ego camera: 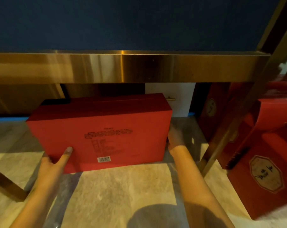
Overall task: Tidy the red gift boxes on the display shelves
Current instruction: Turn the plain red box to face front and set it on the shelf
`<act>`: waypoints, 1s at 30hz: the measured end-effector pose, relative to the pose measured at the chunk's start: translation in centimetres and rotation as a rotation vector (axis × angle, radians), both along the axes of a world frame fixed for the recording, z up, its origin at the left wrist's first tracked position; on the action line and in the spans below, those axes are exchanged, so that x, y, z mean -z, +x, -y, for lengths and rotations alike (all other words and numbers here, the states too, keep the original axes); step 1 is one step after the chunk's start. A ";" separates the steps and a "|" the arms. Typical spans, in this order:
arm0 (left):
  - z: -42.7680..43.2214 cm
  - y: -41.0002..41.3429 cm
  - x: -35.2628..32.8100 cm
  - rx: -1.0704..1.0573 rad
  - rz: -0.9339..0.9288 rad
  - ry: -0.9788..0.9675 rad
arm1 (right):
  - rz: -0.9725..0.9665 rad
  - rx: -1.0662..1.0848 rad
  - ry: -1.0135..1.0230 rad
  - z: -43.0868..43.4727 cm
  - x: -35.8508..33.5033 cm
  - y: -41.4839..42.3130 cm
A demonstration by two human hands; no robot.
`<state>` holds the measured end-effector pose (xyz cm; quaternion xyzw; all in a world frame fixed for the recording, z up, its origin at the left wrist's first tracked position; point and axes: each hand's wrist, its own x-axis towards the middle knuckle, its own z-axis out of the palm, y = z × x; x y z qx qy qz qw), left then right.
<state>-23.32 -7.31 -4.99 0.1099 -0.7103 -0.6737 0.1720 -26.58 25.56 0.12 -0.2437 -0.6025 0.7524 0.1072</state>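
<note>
A large flat red gift box [103, 129] stands on its long edge on a glass shelf [123, 195], its back with printed text and a barcode facing me. My left hand [55, 162] grips its lower left corner, thumb pressed on the printed face. At the box's right side, my right hand [174, 139] lies flat against the end, fingers partly hidden behind it. The box sits under a gold metal shelf bar [123, 68].
More red gift boxes with gold octagonal labels [264, 171] stand at the right, beyond a slanted gold frame post [230, 134]. A white panel with a gold handle [177, 99] is behind the box. Pale marble floor shows through the glass.
</note>
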 end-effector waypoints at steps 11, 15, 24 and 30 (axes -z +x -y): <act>0.5 1.1 0.3 0.008 0.017 0.025 | 0.005 -0.166 0.136 2.5 1.2 6.8; -0.1 2.9 -0.2 0.056 -0.004 0.048 | -0.092 -0.195 0.173 2.2 1.3 8.3; -0.6 7.8 0.5 -0.006 -0.024 0.051 | -0.193 -0.291 0.158 1.5 2.0 12.2; -1.2 12.8 0.4 -0.040 -0.018 0.066 | -0.162 -0.374 0.160 0.3 1.5 17.1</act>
